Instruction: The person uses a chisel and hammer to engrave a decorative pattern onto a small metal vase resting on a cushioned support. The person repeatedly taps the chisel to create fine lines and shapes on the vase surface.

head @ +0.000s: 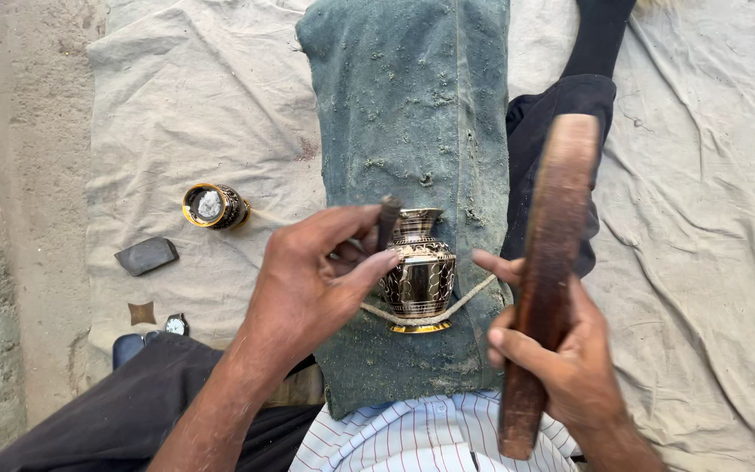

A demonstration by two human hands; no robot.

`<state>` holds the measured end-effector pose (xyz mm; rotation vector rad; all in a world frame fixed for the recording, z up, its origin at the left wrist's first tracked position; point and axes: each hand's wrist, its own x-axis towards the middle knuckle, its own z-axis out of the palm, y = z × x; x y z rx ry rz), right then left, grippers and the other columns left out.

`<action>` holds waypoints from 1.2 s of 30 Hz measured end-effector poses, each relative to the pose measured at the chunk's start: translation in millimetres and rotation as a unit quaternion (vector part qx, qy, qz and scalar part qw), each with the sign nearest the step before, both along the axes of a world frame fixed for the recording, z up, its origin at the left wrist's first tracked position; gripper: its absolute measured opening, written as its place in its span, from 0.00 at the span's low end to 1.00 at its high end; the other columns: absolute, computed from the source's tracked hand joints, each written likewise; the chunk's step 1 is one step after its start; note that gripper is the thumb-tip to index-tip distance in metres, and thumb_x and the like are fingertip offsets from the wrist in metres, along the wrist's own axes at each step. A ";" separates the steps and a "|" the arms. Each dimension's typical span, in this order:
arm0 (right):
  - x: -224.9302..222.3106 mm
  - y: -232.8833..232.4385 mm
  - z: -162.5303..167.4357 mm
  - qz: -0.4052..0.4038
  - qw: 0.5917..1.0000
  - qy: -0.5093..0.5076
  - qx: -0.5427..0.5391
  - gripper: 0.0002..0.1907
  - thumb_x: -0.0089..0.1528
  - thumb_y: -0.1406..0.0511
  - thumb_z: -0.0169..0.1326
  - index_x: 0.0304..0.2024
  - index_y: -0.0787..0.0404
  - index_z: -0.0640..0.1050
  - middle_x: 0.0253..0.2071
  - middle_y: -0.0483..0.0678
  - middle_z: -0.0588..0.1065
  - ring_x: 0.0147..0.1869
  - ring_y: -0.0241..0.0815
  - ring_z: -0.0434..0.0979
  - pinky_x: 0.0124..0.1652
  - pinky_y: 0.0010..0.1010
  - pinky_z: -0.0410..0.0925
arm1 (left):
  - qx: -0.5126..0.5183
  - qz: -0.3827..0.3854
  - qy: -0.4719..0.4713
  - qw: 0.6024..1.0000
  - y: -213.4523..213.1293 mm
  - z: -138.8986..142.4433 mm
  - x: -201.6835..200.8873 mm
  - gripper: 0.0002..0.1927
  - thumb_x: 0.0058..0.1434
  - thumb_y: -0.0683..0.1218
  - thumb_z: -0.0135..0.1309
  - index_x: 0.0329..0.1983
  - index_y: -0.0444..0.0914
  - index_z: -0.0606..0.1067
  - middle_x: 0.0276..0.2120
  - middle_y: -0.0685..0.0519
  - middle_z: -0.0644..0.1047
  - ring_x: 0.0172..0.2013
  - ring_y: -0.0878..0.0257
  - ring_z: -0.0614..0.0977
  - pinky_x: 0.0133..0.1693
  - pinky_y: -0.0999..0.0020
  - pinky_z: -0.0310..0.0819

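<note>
While gripping: L chisel (388, 220), R mallet (545, 271).

Left hand (316, 280) steadies brass vase (419, 273); right hand (561, 354) grips wooden mallet (548, 271).

You have no packages, labels, signs or screens before you here; nothing of that kind shows anywhere.

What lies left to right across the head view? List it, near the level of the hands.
Dark flat stone → small gold-rimmed pot → left hand pinching a small dark tool → engraved brass vase on the green cloth → right hand gripping a wooden mallet.
</note>
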<state>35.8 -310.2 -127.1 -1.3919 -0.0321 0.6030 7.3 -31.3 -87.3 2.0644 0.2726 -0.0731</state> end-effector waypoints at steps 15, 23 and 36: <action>-22.1 30.6 -20.6 0.027 0.999 0.033 -0.007 0.33 0.58 0.77 0.59 0.65 0.69 0.65 0.45 0.64 0.76 0.33 0.42 0.83 0.34 0.36 0.80 | -0.080 0.016 -0.007 0.997 4.3 -20.0 -23.1 0.20 0.55 0.43 0.66 0.52 0.35 0.80 0.42 0.52 0.83 0.38 0.69 0.86 0.36 0.76 0.87; 11.6 -13.3 5.0 -0.035 0.990 0.123 -0.066 0.40 0.54 0.77 0.59 0.69 0.66 0.64 0.45 0.58 0.77 0.37 0.40 0.79 0.36 0.36 0.75 | -0.092 -0.020 -0.091 0.991 -16.1 -5.6 5.6 0.19 0.58 0.45 0.67 0.52 0.38 0.80 0.38 0.52 0.83 0.37 0.67 0.86 0.35 0.75 0.86; 28.1 -60.1 -23.0 -0.048 0.950 0.013 -0.307 0.19 0.58 0.81 0.62 0.50 0.70 0.75 0.34 0.55 0.77 0.25 0.47 0.74 0.21 0.45 0.67 | 0.086 -0.212 -0.083 0.970 -34.1 14.9 72.2 0.23 0.57 0.44 0.65 0.56 0.39 0.77 0.32 0.45 0.82 0.31 0.58 0.87 0.31 0.62 0.82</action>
